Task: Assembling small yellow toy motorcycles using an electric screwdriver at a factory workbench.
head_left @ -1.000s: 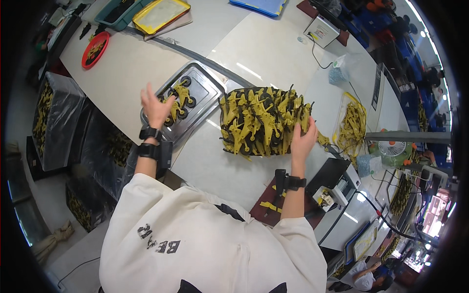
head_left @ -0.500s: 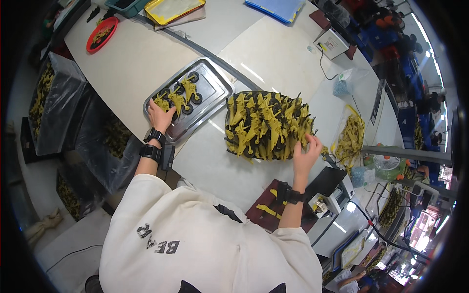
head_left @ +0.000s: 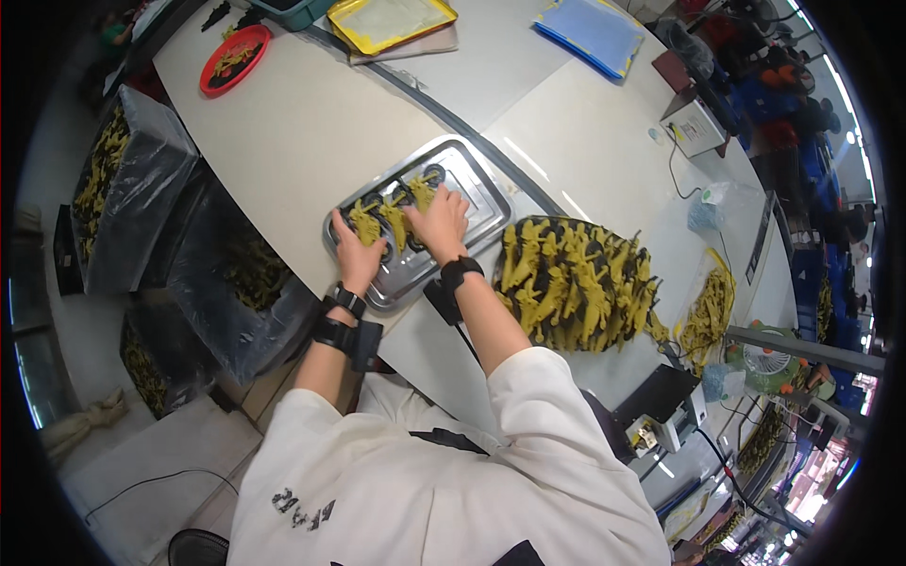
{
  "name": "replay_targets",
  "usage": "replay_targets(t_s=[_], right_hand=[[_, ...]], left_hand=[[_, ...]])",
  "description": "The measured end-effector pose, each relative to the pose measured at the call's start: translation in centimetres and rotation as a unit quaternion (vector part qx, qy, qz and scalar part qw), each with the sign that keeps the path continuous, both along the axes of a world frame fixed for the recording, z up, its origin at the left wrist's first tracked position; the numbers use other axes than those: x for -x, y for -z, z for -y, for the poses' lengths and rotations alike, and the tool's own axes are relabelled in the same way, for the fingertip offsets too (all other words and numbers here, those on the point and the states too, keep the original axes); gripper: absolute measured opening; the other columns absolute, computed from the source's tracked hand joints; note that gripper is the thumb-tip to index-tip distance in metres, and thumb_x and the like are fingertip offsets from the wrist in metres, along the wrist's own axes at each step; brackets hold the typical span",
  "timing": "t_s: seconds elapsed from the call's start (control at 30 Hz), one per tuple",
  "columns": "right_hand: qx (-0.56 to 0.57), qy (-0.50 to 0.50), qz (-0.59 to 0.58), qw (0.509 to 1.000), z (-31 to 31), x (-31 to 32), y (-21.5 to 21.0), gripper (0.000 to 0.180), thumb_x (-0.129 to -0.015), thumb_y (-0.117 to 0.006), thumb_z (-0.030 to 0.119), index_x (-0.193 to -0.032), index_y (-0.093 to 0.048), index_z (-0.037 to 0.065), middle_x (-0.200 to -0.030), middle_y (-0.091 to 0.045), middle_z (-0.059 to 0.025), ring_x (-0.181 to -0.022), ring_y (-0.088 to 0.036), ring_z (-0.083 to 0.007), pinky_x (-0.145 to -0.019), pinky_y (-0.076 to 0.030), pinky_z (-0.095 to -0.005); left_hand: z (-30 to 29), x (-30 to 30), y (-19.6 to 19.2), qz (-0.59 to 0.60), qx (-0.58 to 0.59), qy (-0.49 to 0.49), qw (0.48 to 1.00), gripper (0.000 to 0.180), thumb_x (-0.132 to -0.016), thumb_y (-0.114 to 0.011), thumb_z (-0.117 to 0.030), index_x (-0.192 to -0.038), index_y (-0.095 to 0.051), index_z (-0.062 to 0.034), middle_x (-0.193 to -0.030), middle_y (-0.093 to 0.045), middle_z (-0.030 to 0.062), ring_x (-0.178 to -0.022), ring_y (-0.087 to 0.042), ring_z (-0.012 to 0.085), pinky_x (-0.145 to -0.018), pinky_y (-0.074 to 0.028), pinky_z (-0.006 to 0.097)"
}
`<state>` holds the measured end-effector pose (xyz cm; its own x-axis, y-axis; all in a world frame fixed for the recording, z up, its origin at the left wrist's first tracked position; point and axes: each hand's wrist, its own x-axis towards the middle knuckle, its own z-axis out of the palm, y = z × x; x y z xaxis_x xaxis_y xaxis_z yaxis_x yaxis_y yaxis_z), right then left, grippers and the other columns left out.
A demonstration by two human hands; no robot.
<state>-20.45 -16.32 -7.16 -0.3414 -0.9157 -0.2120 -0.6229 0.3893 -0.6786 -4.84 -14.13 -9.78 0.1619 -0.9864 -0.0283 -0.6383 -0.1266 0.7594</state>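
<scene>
Down on the steel tray (head_left: 477, 203), both hands at work among yellow parts (head_left: 392, 222) seated on black round fixtures. Left hand (head_left: 357, 257) laid flat at the tray's near left corner, fingers stretched forward and loosely spread, tips touching the leftmost yellow part; nothing pinched as far as can be seen. Right hand (head_left: 439, 226) palm down over the tray's middle, fingers fanned and pressing on the parts beneath; whether anything is gripped under the palm, cannot tell. Black bands on both wrists, white sleeves below.

Tray lying slantwise on the pale table (head_left: 293, 123), near its front edge, rim bright and bare at the right end. Just right of the tray, apart from it, a big heap (head_left: 580, 283) of yellow and black parts spread on a dark mat, near the right forearm. Further right, a clear bag (head_left: 708, 316) holding more yellow parts. Far across the table, a red bowl (head_left: 234, 58) with a few pieces, a yellow tray (head_left: 392, 21) and a blue folder (head_left: 595, 33), all well apart from the hands. Left of the table, below its edge, bins lined with clear plastic (head_left: 118, 184) and filled with yellow pieces. At the right edge, a small grey machine (head_left: 661, 415) with cables.
</scene>
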Motion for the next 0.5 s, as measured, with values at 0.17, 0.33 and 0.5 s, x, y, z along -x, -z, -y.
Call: replay_targets(t_s=[0.17, 0.33, 0.5], right_hand=[[0.033, 0.018, -0.026, 0.999, -0.9, -1.2, 3.5, 0.065, -0.068, -0.073, 0.028, -0.117, -0.044, -0.003, -0.111, -0.049, -0.0224, -0.105, -0.049, -0.0370, -0.089, -0.042, -0.0432], [0.046, 0.041, 0.269, 0.961, -3.2, -0.6, 4.8, 0.053, -0.070, -0.070, 0.015, -0.110, -0.038, -0.001, -0.099, -0.058, -0.0178, -0.088, -0.059, -0.0238, -0.075, -0.048, -0.0322], [0.141, -0.004, 0.371, 0.918, -9.2, -0.7, -1.8, 0.052, -0.078, -0.066, 0.013, -0.118, -0.036, -0.001, -0.105, -0.055, -0.0145, -0.090, -0.056, -0.0181, -0.077, -0.047, -0.0306]], left_hand=[[-0.1, -0.9, 1.6, -0.165, -0.045, -0.046, 0.984, 0.082, -0.074, -0.064, -0.002, -0.140, -0.016, 0.0008, -0.103, -0.062, 0.0188, -0.092, -0.063, 0.0273, -0.081, -0.050, 0.035], [-1.5, 0.7, -0.4, -0.453, -0.175, 0.017, 0.874, 0.046, -0.082, -0.064, -0.003, -0.121, -0.039, 0.0000, -0.115, -0.054, 0.0109, -0.103, -0.057, 0.0186, -0.085, -0.049, 0.031], [-5.0, 2.1, -4.6, -0.441, -0.101, 0.036, 0.891, 0.045, -0.081, -0.061, 0.003, -0.116, -0.034, 0.0016, -0.115, -0.053, 0.0130, -0.102, -0.056, 0.0179, -0.088, -0.048, 0.030]])
